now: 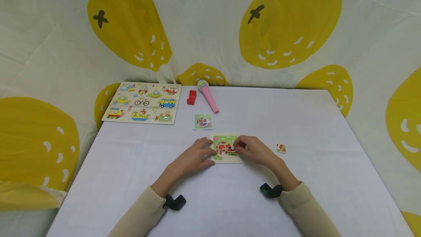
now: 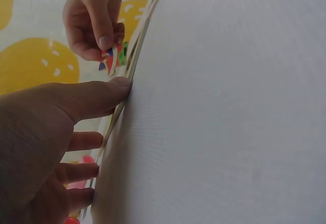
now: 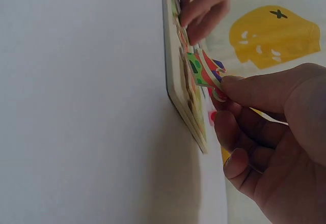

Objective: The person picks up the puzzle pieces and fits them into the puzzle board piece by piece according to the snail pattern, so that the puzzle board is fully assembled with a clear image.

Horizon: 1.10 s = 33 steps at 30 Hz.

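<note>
A small wooden jigsaw board (image 1: 231, 160), partly filled with green and red picture pieces, lies flat on the table. My left hand (image 1: 196, 155) rests at its left side, with thumb and fingers touching the edge and face of the board. Above the board's right part, my right hand (image 1: 252, 150) pinches a jigsaw piece (image 3: 205, 75) between thumb and fingers. The piece is green, red and purple and is tilted, its lower end close to the board in the right wrist view. A loose jigsaw piece (image 1: 281, 148) lies to the right of my right hand.
Behind the board lies a small picture card (image 1: 203, 121). Farther back are a red block (image 1: 192, 97) and a pink toy microphone (image 1: 208, 97). A larger wooden vehicle puzzle (image 1: 151, 107) occupies the table's back left. A patterned cloth hangs behind the table.
</note>
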Motion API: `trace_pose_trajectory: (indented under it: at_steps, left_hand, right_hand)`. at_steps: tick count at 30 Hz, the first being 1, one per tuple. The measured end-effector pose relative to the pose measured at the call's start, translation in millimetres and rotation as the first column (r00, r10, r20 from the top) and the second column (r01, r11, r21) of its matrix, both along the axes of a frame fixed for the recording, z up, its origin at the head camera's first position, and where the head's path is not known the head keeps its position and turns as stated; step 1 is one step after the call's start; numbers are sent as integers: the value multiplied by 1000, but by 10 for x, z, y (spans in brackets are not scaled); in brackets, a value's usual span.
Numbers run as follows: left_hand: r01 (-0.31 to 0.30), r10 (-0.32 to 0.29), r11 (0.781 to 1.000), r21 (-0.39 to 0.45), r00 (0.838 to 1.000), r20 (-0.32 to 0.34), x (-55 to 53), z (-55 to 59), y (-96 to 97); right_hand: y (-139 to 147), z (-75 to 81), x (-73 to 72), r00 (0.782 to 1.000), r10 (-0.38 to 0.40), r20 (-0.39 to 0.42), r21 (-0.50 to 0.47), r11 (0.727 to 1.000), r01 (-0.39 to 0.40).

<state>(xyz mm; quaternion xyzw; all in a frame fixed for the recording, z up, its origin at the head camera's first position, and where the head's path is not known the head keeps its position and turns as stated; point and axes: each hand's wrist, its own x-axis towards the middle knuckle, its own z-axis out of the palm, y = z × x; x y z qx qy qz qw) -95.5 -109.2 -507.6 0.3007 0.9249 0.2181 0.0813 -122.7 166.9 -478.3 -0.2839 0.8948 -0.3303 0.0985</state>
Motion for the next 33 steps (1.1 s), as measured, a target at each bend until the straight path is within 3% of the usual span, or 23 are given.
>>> trace_pose_trajectory:
  at_steps: [10, 18, 25, 33]
  left_hand:
    - [4, -4, 1000, 6, 1000, -10, 2, 6, 4]
    - [59, -58, 998, 9, 995, -76, -10, -17, 19]
    - [120, -129, 990, -78, 983, -127, 17, -29, 89]
    - [111, -122, 990, -87, 984, -133, 49, -8, 115]
  right_hand:
    - [-132, -89, 22, 999, 32, 9, -6, 999, -32]
    - [-181, -155, 26, 994, 74, -82, 14, 997, -73]
    - [-212, -167, 32, 992, 64, -108, 33, 998, -61]
    - [-221, -199, 11, 994, 56, -95, 47, 998, -52]
